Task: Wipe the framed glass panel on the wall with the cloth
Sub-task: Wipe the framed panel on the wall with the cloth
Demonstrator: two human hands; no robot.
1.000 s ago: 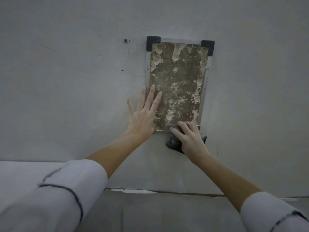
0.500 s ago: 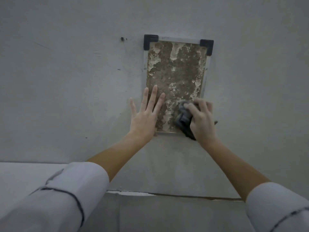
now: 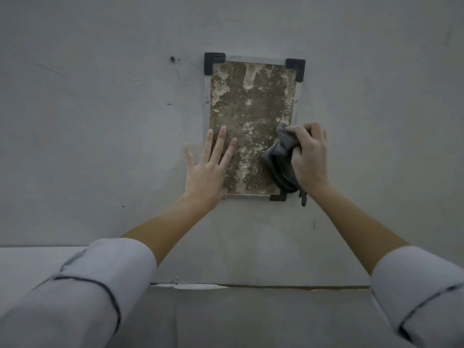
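Up on the grey wall (image 3: 100, 121), the framed glass panel (image 3: 251, 109) is mottled brown. Flat and released, the left hand (image 3: 207, 172) hides its lower-left corner; the right hand (image 3: 308, 156), grip clenched on the cloth (image 3: 280, 162), apparently presses its lower-right edge.

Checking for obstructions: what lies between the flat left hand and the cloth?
In the head view, only grimy glass panel separates left hand and cloth.
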